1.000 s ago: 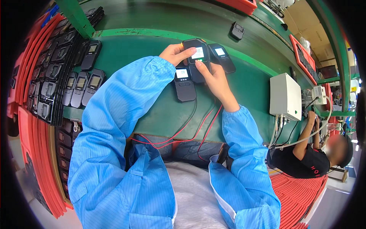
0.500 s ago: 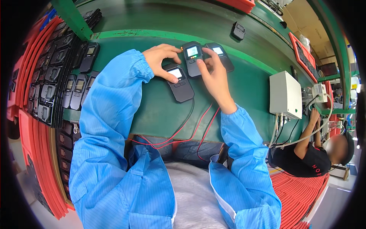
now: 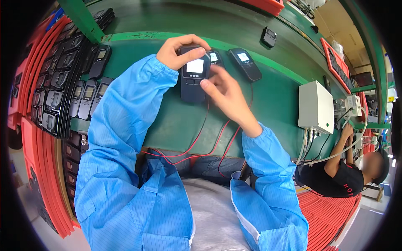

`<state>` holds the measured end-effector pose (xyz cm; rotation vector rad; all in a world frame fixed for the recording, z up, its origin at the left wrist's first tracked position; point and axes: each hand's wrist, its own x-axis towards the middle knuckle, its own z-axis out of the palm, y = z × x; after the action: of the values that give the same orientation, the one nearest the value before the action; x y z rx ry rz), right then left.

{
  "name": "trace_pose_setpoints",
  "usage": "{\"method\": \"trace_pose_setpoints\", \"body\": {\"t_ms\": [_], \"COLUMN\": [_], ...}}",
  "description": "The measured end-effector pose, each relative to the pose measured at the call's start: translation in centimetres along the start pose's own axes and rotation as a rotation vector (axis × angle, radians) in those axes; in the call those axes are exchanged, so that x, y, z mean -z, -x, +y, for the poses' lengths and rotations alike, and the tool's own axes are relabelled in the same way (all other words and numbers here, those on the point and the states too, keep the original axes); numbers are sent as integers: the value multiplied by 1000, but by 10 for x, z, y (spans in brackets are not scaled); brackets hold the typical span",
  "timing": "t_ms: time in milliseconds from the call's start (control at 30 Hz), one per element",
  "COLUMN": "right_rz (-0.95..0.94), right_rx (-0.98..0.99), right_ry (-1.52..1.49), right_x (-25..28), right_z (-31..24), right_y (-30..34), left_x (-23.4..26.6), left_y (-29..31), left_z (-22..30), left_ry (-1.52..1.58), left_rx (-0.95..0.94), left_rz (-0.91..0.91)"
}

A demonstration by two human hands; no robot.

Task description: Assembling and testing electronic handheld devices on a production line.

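Note:
My left hand (image 3: 181, 49) grips a black handheld meter (image 3: 193, 89) by its top, raised over the green bench. Its screen is lit white, with buttons below. At the meter's right edge is my right hand (image 3: 229, 97); its thumb reaches the buttons and its slightly blurred fingers are apart. Whether the thumb presses cannot be told. Behind the held meter, a second lit meter (image 3: 216, 61) is partly hidden. Another lit meter (image 3: 246, 67) lies to the right on the bench. Thin red wires (image 3: 217, 144) run from the bench's near edge toward the meters.
Several meters (image 3: 88, 98) lie at the left beside stacked black trays of housings (image 3: 58, 79). A small black device (image 3: 269, 37) sits beyond the green rail. A white box (image 3: 316, 106) with cables stands at right, near a person (image 3: 335, 173) in black.
My left hand has lifted the near meter upward and toward the rail. My right hand has left the middle meter and moved to the raised one. The far-right meter has shifted slightly right.

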<state>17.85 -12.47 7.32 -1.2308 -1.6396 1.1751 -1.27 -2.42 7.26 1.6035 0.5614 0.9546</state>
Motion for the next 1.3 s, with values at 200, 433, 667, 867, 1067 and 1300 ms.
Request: {"method": "trace_pose_setpoints", "body": {"t_ms": [200, 433, 667, 867, 1067, 1300], "right_rz": [-232, -161, -210, -274, -214, -179], "right_rx": [-95, -106, -141, -89, -155, -181], "right_ry": [-405, -82, -392, -423, -404, -280], "right_x": [-12, -2, -1, 0, -1, 2], "right_z": [8, 8, 14, 20, 13, 3], "right_y": [7, 2, 4, 9, 4, 2], "left_x": [-27, -30, -35, -39, -36, -35], "left_y": [9, 7, 12, 16, 11, 12], "left_z": [-11, -19, -14, -2, -19, -28], "left_ry": [-49, -64, -196, -200, -30, -158], "left_rx": [-123, -64, -163, -218, -157, -165], "left_rz": [61, 39, 86, 71, 131, 199]}}
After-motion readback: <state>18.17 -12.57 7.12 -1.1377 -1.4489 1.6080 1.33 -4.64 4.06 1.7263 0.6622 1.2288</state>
